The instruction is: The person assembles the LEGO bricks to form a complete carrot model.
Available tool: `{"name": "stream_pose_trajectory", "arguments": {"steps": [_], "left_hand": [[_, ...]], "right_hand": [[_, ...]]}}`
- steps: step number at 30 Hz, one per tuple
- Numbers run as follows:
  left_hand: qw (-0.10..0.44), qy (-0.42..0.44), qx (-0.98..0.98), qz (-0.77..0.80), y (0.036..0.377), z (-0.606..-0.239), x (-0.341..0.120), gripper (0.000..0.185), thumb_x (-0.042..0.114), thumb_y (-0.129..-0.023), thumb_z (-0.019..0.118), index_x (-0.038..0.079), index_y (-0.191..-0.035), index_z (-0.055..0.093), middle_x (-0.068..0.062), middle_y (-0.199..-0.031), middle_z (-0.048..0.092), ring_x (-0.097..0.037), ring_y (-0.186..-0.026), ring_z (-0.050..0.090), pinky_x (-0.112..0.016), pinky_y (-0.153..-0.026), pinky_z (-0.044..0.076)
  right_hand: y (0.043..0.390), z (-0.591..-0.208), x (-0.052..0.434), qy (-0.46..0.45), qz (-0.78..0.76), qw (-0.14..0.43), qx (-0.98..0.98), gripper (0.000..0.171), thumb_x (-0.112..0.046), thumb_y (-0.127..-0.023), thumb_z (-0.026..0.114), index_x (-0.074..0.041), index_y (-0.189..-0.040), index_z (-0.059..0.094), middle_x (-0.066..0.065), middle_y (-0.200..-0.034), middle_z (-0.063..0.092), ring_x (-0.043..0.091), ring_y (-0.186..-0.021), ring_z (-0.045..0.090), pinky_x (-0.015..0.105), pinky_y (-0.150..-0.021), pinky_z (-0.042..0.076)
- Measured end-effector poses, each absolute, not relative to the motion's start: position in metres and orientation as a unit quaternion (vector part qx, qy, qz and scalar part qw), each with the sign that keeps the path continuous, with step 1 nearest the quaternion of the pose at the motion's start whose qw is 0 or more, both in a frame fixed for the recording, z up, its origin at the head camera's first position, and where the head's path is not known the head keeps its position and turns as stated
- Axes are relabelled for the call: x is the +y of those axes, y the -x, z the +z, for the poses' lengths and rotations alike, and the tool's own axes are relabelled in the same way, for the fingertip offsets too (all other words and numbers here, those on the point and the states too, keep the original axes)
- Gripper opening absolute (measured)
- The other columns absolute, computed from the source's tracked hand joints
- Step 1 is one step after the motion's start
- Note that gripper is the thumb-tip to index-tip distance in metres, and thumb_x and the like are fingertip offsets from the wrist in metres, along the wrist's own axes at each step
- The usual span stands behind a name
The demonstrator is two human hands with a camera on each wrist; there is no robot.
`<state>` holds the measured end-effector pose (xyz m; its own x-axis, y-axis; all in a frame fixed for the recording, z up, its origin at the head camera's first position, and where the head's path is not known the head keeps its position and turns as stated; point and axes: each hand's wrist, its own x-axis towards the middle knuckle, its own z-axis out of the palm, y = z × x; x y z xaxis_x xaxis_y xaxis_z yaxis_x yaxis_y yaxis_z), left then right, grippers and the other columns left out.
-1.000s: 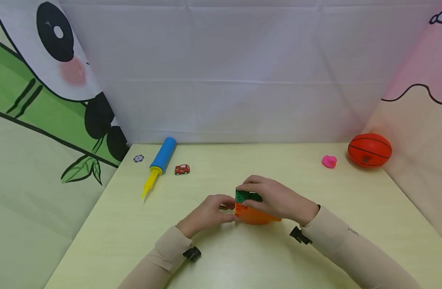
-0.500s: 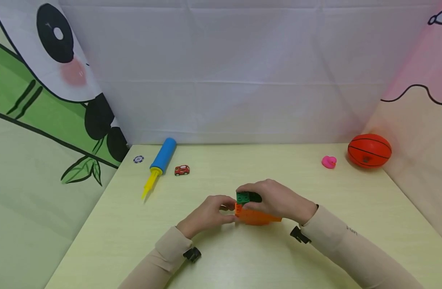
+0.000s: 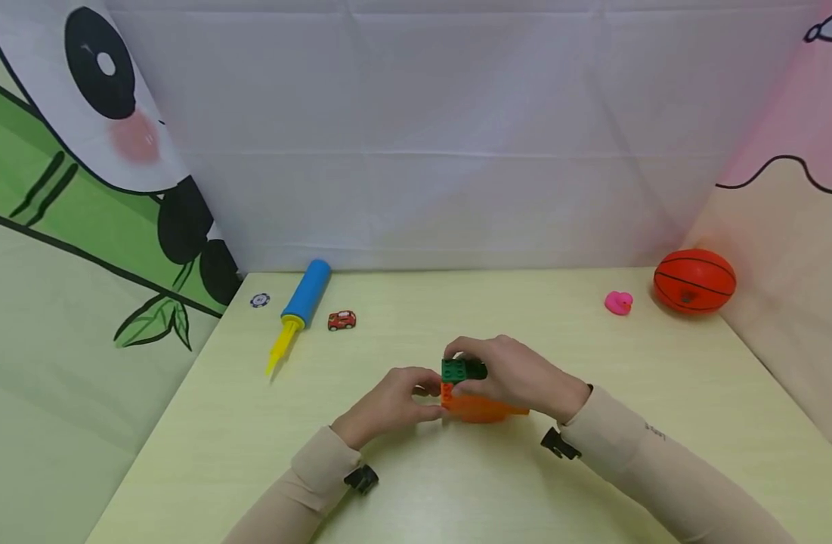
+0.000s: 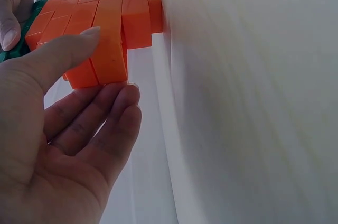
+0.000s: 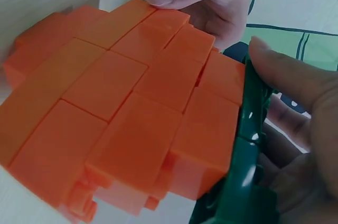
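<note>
An orange build of toy bricks (image 3: 484, 410) stands on the table, wider in its middle and stepped at the sides, as the right wrist view shows. My left hand (image 3: 397, 400) steadies its left end, thumb on the near face and fingers curled round the end. Green toy bricks (image 3: 454, 370) lie along the top of the orange build, studs facing up. My right hand (image 3: 524, 374) pinches them between thumb and fingers, hiding their right part. Up close, the green piece (image 5: 248, 139) sits right against the orange bricks (image 5: 137, 81).
Toward the back left of the table (image 3: 205, 453) lie a blue and yellow hand pump (image 3: 307, 295), a poker chip (image 3: 260, 300) and a small red toy car (image 3: 341, 320). A pink rubber duck (image 3: 619, 303) and a toy basketball (image 3: 694, 281) sit at the back right.
My right hand has shifted slightly left, and the green bricks have tilted so that more of their studs show. The left hand and the orange build stay in place.
</note>
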<state>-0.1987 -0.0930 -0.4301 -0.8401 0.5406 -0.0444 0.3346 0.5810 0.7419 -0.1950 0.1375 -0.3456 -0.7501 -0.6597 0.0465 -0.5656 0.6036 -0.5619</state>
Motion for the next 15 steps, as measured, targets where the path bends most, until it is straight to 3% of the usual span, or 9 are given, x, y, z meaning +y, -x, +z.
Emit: {"name": "stream_pose_trajectory", "arguments": {"steps": [15], "left_hand": [[0.142, -0.247, 0.873, 0.395, 0.1993, -0.4317, -0.0921, 0.029, 0.034, -0.087, 0.078, 0.023, -0.112, 0.07, 0.014, -0.105, 0.067, -0.01, -0.101, 0.063, -0.032, -0.095, 0.052]], "right_hand": [[0.1975, -0.3467, 0.137, 0.299, -0.325, 0.131, 0.888, 0.029, -0.028, -0.086, 0.08, -0.025, -0.102, 0.057, -0.009, -0.102, 0.068, 0.009, -0.085, 0.061, 0.028, -0.077, 0.053]]}}
